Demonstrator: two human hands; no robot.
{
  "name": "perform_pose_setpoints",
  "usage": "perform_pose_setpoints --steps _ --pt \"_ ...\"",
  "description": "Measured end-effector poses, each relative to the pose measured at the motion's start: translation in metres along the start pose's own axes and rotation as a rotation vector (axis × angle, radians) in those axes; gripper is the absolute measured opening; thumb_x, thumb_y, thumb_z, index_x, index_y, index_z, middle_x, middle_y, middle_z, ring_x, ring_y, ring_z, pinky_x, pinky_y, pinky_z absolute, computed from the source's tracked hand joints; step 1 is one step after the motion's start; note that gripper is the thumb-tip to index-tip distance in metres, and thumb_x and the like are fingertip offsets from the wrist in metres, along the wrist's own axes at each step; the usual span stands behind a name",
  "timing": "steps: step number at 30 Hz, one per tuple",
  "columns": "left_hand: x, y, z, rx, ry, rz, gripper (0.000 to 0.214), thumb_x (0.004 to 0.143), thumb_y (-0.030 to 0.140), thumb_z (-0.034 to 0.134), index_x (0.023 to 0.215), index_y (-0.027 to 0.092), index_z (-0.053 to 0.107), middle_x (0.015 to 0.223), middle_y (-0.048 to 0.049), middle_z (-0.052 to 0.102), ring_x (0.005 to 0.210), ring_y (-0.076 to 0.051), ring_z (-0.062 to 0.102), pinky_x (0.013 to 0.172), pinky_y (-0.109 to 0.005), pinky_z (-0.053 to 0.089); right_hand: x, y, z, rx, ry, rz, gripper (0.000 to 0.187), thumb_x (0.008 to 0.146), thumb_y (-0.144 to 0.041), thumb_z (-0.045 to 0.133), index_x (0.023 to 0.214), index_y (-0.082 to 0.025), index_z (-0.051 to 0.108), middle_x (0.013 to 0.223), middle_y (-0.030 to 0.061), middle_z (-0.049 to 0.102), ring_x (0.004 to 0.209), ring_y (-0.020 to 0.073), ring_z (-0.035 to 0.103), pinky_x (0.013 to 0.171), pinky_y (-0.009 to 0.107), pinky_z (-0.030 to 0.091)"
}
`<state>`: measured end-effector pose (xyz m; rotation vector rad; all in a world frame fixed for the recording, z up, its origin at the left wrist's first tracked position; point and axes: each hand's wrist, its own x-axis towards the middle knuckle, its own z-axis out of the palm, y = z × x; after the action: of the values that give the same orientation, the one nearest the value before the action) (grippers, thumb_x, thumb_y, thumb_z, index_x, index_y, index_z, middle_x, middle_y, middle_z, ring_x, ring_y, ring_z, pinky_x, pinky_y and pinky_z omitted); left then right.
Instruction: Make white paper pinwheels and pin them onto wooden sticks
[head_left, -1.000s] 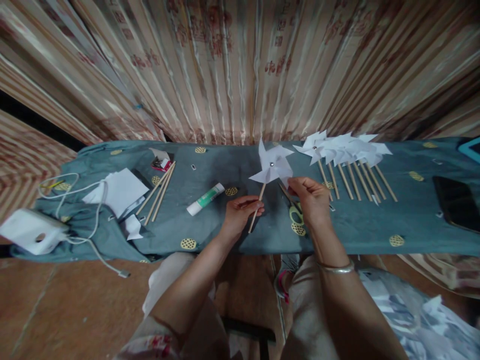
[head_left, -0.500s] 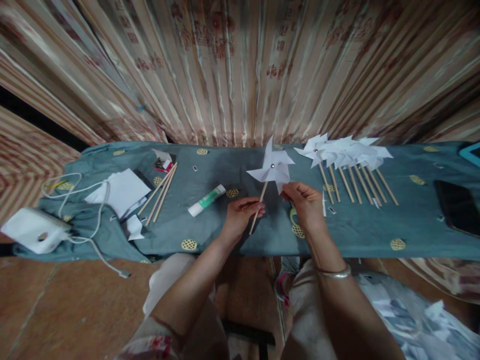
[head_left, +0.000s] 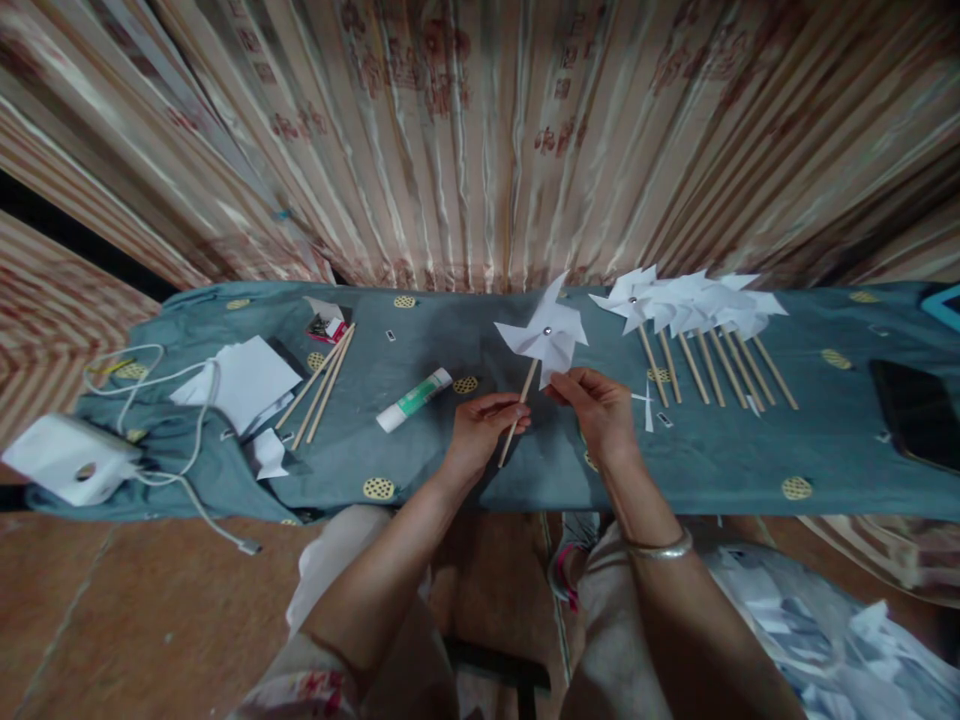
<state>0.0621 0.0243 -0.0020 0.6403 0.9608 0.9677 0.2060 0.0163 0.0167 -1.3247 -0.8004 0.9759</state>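
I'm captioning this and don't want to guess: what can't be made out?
All in the head view:
Where the stick meets the held pinwheel: hidden behind the blades.
What lies behind the right hand: blocked by the hand.
Most centres in the pinwheel row: covered by overlapping blades.
The blue thing: cut off by the right edge.
Glue stick label: too blurred to read.
Red box contents: too small.

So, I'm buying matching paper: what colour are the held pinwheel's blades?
White: the held pinwheel's blades show best in the head view.

Looks like home room: patterned curtain, cloth-covered table (pineapple-like print), reddish-brown floor.
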Motion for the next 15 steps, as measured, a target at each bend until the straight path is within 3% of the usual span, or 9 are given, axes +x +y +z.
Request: perform_pose_setpoints --steps 12,15 --pt "-0.0005 0.0007 0.0016 -0.013 0.002 -0.010 0.040 0.046 0.031 0.092 0.077 0.012 0.074 0.066 -0.0041 0.073 0.058 -0.014 0.067 0.065 -0.028 0.055 -0.0023 0.0028 0.0056 -0.073 -0.052 -0.056 0.034 0.063 -0.049 0.081 0.053 -0.022 0.064 0.056 -0.0010 0.066 0.056 0.0131 0.057 0.059 0.028 0.047" --pt "-0.0012 0.0017 0.0017 -0.018 0.004 -0.007 0.040 0.046 0.031 0.092 0.076 0.012 0.074 0.066 -0.0039 0.073 0.057 -0.012 0.066 0.063 -0.025 0.054 -0.0005 -0.0004 -0.0034 -0.116 0.024 -0.091 0.036 0.066 -0.053 0.079 0.057 -0.021 0.067 0.057 -0.0005 0.066 0.054 0.0131 0.056 0.055 0.027 0.046"
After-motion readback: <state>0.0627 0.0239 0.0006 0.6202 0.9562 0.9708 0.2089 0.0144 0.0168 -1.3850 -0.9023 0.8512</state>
